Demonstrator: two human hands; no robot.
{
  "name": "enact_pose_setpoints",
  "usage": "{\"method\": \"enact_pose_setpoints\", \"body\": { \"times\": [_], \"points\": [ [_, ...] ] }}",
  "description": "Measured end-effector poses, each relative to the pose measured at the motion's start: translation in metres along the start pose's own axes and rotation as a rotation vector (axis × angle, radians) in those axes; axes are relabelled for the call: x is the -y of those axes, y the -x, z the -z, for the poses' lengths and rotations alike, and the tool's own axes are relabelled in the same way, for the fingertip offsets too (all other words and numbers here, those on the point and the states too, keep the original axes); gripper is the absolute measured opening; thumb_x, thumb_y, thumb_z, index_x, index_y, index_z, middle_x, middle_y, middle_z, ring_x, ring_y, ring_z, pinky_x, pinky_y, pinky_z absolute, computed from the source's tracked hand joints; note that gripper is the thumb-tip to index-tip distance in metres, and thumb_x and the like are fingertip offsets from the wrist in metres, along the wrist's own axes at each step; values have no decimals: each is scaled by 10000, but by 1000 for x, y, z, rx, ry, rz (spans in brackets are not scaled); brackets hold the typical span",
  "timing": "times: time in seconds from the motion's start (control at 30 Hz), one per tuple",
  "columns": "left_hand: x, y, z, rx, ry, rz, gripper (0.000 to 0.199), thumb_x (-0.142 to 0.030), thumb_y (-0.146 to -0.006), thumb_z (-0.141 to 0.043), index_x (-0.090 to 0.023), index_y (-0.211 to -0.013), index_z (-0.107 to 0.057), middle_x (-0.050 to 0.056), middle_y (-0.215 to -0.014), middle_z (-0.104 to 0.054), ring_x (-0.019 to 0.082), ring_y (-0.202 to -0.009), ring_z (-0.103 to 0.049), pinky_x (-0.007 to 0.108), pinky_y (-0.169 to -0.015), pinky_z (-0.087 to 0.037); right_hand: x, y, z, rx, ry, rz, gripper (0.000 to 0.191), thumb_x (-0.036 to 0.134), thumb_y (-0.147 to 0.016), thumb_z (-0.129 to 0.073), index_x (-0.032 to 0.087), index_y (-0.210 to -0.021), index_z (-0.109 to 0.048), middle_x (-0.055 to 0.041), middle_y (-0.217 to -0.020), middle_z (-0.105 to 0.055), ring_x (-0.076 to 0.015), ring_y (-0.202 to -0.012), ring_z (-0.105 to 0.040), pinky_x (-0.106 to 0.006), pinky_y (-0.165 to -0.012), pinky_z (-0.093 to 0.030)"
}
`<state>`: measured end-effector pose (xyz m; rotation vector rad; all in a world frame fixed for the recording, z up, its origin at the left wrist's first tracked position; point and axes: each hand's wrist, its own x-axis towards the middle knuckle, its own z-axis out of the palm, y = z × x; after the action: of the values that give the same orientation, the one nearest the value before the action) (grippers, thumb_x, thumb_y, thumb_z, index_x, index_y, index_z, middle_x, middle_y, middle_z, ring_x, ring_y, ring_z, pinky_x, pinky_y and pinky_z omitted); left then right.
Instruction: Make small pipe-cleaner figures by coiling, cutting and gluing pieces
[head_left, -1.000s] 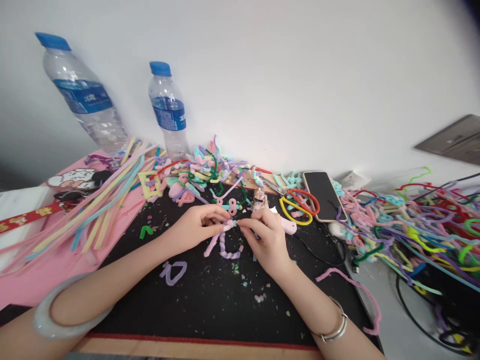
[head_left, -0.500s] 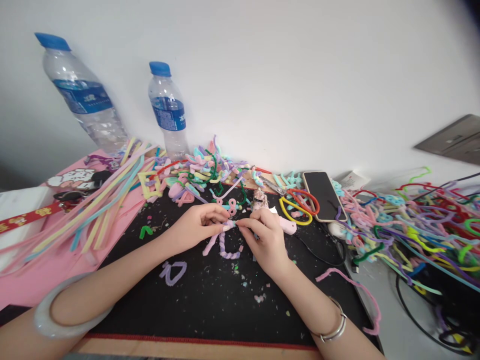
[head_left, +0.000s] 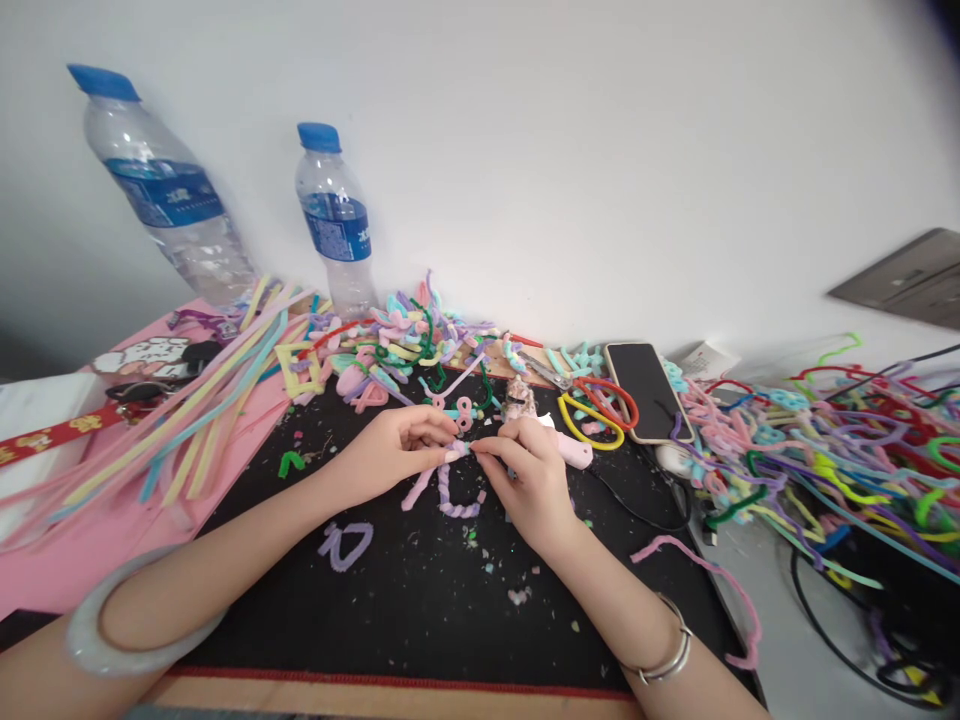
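Twisted pink and purple pipe cleaners (head_left: 457, 508) hang in a curve below my fingertips, over the black mat (head_left: 420, 630). My left hand (head_left: 401, 450) pinches their upper end between thumb and forefinger. From the other side, my right hand (head_left: 529, 475) closes its thumb and forefinger on the same end, where a bit of light blue shows. The exact joint is partly covered by fingers. Just behind the hands lies a small pink looped piece (head_left: 463, 412). A purple bent pipe cleaner (head_left: 349, 546) rests to the left, near my left forearm.
Yellow-and-red-handled scissors (head_left: 592, 425) and a phone (head_left: 649, 392) lie at the back right. Heaps of coloured pipe cleaners (head_left: 825, 470) cover the right side. Two water bottles (head_left: 335, 225) stand against the wall. Long straight pipe cleaners (head_left: 202, 420) lie across pink sheets at left.
Both hands stay in nearly the same place, still pinching the pipe cleaners. The lower pink end has shifted very slightly left.
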<state>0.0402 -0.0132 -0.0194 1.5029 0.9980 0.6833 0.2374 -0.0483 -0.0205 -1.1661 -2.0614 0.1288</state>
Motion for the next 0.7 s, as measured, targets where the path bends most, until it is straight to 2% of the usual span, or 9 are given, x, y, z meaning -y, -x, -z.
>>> {"method": "enact_pose_setpoints", "body": {
  "times": [0.27, 0.7],
  "points": [
    [1, 0, 0, -31, 34, 7, 263, -329, -755, -665, -172, -954, -595, 48, -918, -704, 200, -898, -659, 317, -805, -517, 1, -1, 6, -91, -47, -42, 137, 151, -861, -554, 205, -903, -672, -35, -789, -581, -167, -764, -562, -326, -685, -417],
    [3, 0, 0, -19, 23, 0, 257, -319, -757, -656, -171, -959, -601, 51, -914, -707, 206, -881, -662, 326, -782, -527, 0, 0, 1, -8, -31, -7, 145, 192, -890, -530, 202, -875, -674, -37, -767, -570, -167, -768, -558, -322, -685, -401]
  ]
}}
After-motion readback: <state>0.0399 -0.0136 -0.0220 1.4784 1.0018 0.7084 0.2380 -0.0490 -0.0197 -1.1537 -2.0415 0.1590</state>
